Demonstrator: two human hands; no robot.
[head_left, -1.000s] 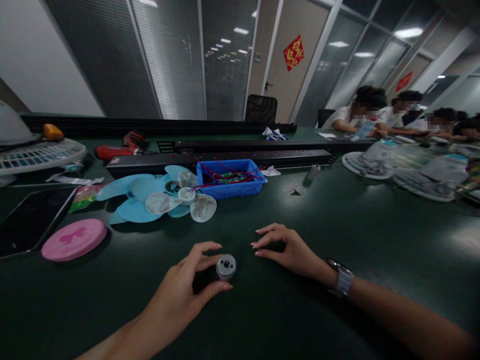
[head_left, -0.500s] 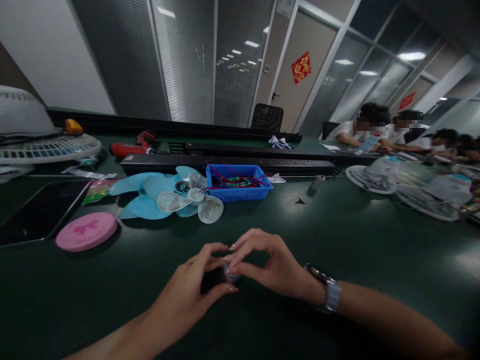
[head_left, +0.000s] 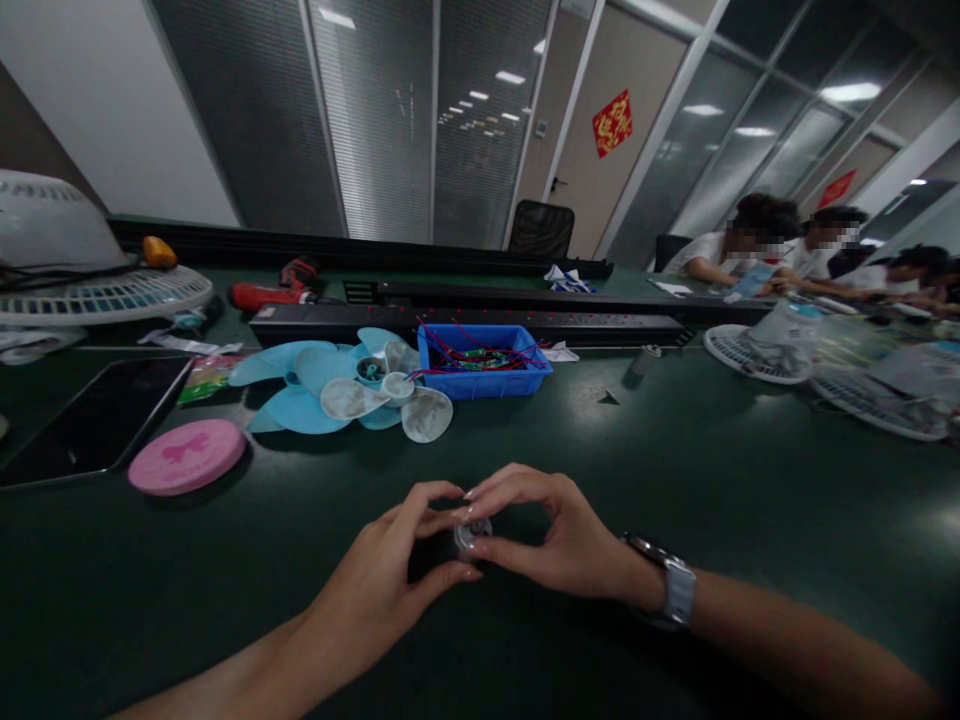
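Note:
A small round metal motor (head_left: 466,541) stands at the near middle of the table, its end face turned up between my hands. My left hand (head_left: 386,565) curls around it from the left, thumb on the near side and fingers on the far side. From the right, my right hand (head_left: 551,530) pinches the rim of its top between thumb and fingertips, and a wristwatch is on that arm. Part of the motor's body is hidden by the fingers.
Beyond my hands lie blue and grey fan blades (head_left: 315,385), a blue bin (head_left: 487,380) of wired circuit boards and another small motor (head_left: 647,359). A pink round case (head_left: 187,457) and a tablet (head_left: 94,415) lie left. Fan housings (head_left: 780,340) and seated people are right.
My right thumb and fingertips have parted slightly over the motor's top, so more of its end face shows. My left hand keeps its curl. The view has shifted slightly.

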